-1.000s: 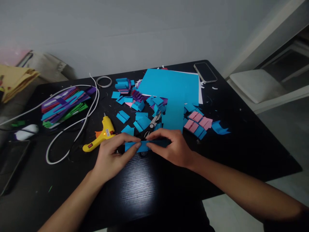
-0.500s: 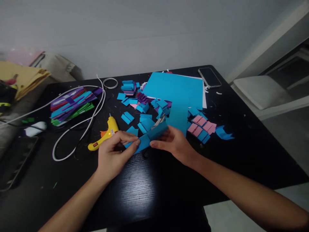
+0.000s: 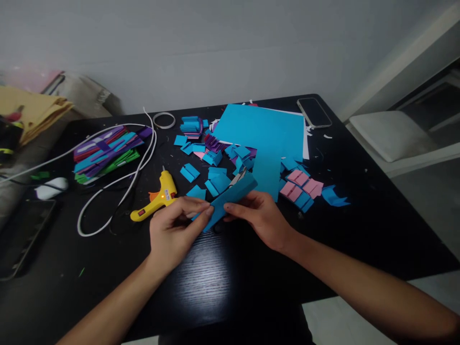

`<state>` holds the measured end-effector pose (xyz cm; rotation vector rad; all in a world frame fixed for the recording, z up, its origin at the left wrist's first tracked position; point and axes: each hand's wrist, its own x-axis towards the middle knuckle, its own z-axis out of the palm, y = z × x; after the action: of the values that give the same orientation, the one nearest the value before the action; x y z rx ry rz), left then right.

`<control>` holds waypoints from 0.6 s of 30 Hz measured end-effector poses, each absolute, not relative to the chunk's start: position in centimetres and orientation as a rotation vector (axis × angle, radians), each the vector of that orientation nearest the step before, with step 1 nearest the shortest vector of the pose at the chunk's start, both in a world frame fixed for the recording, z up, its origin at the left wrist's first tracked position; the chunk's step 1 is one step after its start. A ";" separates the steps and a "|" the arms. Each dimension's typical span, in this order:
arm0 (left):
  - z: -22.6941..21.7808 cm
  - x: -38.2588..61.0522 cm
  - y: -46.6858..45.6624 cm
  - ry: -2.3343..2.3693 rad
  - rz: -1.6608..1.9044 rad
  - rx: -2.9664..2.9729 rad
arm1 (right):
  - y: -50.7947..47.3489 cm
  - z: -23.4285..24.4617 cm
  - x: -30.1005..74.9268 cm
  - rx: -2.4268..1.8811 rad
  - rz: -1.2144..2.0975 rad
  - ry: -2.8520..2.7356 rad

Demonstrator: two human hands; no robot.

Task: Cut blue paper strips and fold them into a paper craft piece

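Both my hands hold one folded blue paper strip (image 3: 232, 197) just above the black table (image 3: 215, 278). My left hand (image 3: 176, 230) pinches its lower left end between thumb and fingers. My right hand (image 3: 260, 215) grips the strip's middle from the right, fingers curled. The strip tilts up toward the right. Scissors (image 3: 237, 179) lie partly hidden behind the strip among small folded blue pieces (image 3: 215, 182). A yellow glue gun (image 3: 156, 201) lies just left of my left hand.
A large blue sheet (image 3: 262, 132) lies behind the hands, with pink and blue folded pieces (image 3: 302, 189) to its right. A phone (image 3: 314, 113) sits at the far right corner. Coloured paper strips (image 3: 104, 151), a white cable (image 3: 118, 191) and a tape ring (image 3: 164, 120) lie left.
The blue strip lay flat on the table under both hands; now it is lifted and tilted up to the right, still held by both hands.
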<state>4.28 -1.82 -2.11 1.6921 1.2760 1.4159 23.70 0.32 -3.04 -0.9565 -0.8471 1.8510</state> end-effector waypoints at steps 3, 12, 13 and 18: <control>-2.3 4.2 -1.9 1.258 1.393 1.763 | 0.2 -3.0 23.8 -0.979 1.797 -0.882; -2.4 4.0 -1.8 1.264 1.316 1.783 | 0.3 -3.1 24.1 -0.977 1.795 -0.917; -2.4 4.0 -1.8 1.263 1.310 1.778 | 0.2 -3.2 24.0 -0.975 1.792 -0.920; -2.3 4.3 -1.9 1.251 1.322 1.813 | 0.1 -3.1 23.7 -0.943 1.765 -0.914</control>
<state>4.35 -1.87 -2.29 1.8126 1.2513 1.3217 23.73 0.13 -3.14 -0.9426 -0.9145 1.7648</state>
